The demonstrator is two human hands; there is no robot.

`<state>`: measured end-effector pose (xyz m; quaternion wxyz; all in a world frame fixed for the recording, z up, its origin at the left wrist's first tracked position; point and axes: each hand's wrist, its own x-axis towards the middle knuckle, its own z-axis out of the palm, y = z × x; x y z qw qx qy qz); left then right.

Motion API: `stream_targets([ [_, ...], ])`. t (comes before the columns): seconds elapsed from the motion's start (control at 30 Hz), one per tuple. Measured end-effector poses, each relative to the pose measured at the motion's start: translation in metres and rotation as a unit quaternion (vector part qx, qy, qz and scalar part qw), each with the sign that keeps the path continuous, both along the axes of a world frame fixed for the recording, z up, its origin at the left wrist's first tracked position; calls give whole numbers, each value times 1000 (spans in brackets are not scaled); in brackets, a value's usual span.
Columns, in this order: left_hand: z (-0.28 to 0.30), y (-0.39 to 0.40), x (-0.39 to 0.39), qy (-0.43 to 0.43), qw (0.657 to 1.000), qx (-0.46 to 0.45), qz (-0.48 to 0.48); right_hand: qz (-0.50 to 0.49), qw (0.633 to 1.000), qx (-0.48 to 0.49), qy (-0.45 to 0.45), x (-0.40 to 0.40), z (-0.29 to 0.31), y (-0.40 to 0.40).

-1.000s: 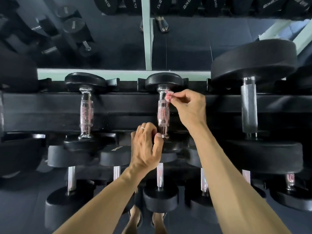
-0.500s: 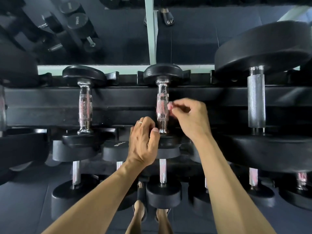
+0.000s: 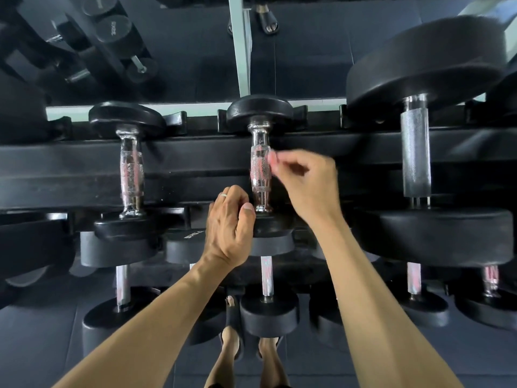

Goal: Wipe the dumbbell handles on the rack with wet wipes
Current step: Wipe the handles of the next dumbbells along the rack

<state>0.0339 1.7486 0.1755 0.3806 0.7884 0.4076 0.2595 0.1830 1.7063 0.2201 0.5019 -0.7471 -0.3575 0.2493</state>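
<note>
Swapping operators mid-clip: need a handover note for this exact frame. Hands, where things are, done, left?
Left hand: grips the near head of the middle dumbbell on the top rack rail.
Right hand: pinches something small and pale, blurred, probably the wipe, against that handle's right side, mid-length.
Done: cannot tell from this frame.
Left: finish this handle, check the left small dumbbell, the big right one and the lower row.

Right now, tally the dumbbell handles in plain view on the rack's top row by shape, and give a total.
Bulged chrome handles: 2, left and middle
Straight grey knurled handle: 1
Total: 3
</note>
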Motion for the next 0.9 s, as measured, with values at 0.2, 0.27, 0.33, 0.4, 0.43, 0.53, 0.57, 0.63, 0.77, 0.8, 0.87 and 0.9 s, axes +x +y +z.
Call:
stream_targets([
  [0.2,2,1,-2,14,1000,-1,-7,-7,999,-37,-24,-2,-4,6],
  [0.27,3,0,-2,12,1000,-1,-7,-2,996,-92,7,-7,-11,-13],
  [0.33,4,0,-3,12,1000,-3,-9,14,992,-110,61,-8,-11,-26],
  [0.4,7,-1,-3,20,1000,-2,-5,2,991,-70,114,-6,-4,-24],
  [0.43,8,-2,-2,29,1000,1,-2,-17,992,-42,119,-3,0,-18],
  [0.53,13,-9,1,50,998,12,20,-31,996,-20,76,0,7,-1],
  [0.57,13,-11,2,51,998,9,29,-17,996,-31,82,-2,8,-2],
  [0.63,14,-15,1,49,998,-5,46,31,992,-73,102,-5,10,-16],
  [0.77,13,-23,-6,50,997,-26,45,98,978,-158,89,-3,11,-34],
  [0.8,12,-24,-8,54,997,-27,37,101,978,-166,80,-1,12,-32],
  [0.87,13,-23,-10,62,997,-29,24,87,981,-157,70,0,13,-25],
  [0.9,13,-21,-10,65,997,-28,18,62,985,-142,69,1,12,-19],
])
